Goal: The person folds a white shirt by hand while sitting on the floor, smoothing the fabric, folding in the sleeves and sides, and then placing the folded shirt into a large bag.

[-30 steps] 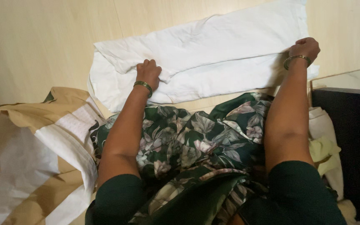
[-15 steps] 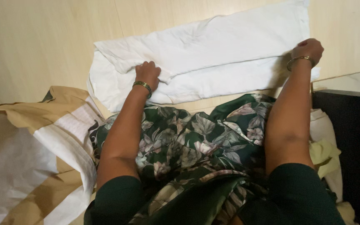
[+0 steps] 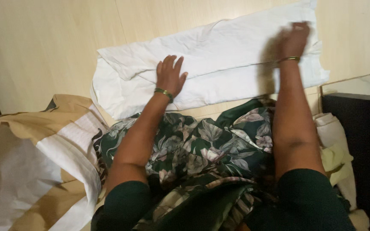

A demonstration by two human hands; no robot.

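Note:
A folded white cloth [image 3: 219, 47] lies lengthwise on the pale wooden floor [image 3: 43, 42]. My left hand [image 3: 170, 73] rests flat on its left part with fingers spread, holding nothing. My right hand [image 3: 294, 37], blurred by motion, lies on the cloth's right end, palm down; its fingers look flat on the fabric. Both wrists wear a thin bangle. A dark green floral garment [image 3: 202, 149] covers my lap below the cloth.
A beige and white fabric [image 3: 35, 162] is heaped at the left. At the right stands a dark box-like edge [image 3: 360, 141], with white and pale yellow cloths [image 3: 335, 149] bunched beside it.
Both hands let go of the cloth's folded edge. The left opened and shifted right and up; the right moved up and left onto the cloth's top.

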